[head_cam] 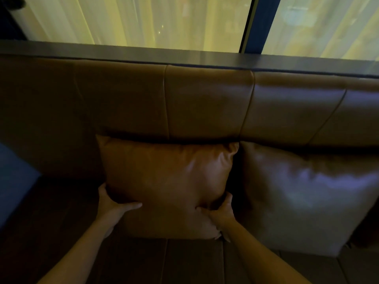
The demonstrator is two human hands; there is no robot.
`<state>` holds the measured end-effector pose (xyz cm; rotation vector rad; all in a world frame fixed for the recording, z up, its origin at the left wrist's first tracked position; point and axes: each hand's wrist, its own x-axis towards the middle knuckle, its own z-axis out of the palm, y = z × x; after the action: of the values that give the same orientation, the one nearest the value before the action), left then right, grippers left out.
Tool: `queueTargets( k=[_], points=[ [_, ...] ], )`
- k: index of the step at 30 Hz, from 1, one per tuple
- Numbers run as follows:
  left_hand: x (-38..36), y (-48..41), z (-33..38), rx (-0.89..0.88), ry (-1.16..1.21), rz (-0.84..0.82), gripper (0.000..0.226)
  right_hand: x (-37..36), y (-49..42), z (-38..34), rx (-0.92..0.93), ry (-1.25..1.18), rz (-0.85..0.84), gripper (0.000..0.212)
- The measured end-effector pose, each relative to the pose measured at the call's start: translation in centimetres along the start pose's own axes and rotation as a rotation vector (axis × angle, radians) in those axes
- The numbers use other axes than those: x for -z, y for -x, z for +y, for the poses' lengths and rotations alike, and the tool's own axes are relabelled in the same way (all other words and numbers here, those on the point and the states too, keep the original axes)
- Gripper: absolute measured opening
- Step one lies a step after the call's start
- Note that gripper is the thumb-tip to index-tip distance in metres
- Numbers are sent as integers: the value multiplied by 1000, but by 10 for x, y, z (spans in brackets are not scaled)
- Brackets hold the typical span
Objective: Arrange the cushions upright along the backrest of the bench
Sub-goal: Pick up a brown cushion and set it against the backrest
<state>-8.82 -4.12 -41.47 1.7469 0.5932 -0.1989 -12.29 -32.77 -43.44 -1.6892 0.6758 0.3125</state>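
Two hands' fingers grasping tan cushion point(166, 181) | glossy leather, upright against backrest point(205, 99) | second cushion point(303, 193) beside

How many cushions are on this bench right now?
2. A tan cushion stands against the backrest, gripped by the left hand and right hand; a greyer cushion leans beside it. More may lie out of frame.

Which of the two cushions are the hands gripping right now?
The orange-brown cushion, the left of the two. The left hand and right hand clutch its lower corners; the paler cushion beside it stands untouched.
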Motion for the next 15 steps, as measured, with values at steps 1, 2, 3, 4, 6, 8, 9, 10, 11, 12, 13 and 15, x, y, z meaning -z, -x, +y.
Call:
queueTargets(
  k=[1, 2, 3, 4, 6, 8, 9, 10, 11, 12, 13, 15],
  points=[
    [0, 0, 1, 22, 3, -5, 128, -1, 0, -1, 6, 16, 2, 113],
    [0, -1, 2, 37, 8, -22, 129, -1, -1, -2, 6, 28, -3, 113],
    [-1, -1, 4, 57, 7, -35, 129, -2, -2, -2, -13, 39, -7, 113],
    [-1, -1, 6, 64, 5, -49, 129, -2, -2, -3, -25, 44, -3, 114],
    [0, 1, 10, 63, -8, -57, 128, -3, 1, -5, -31, 44, 8, 114],
    [-1, 7, 16, 47, -1, -54, 125, -3, 6, -9, -36, 52, 24, 107],
    [-1, 10, 19, 41, 11, -46, 123, -2, 9, -12, -51, 52, 28, 102],
    [-2, 13, 23, 28, 29, -41, 121, -1, 11, -15, -60, 46, 35, 98],
    [-3, 17, 29, 26, 45, -33, 119, 0, 15, -19, -71, 40, 41, 95],
    [-4, 20, 34, 25, 62, -27, 116, 0, 17, -23, -74, 25, 41, 93],
    [-4, 25, 40, 25, 76, -16, 114, 1, 20, -29, -67, 16, 42, 91],
    [-4, 34, 52, 29, 117, -35, 106, 3, 28, -41, -43, -10, 47, 84]
  ],
)
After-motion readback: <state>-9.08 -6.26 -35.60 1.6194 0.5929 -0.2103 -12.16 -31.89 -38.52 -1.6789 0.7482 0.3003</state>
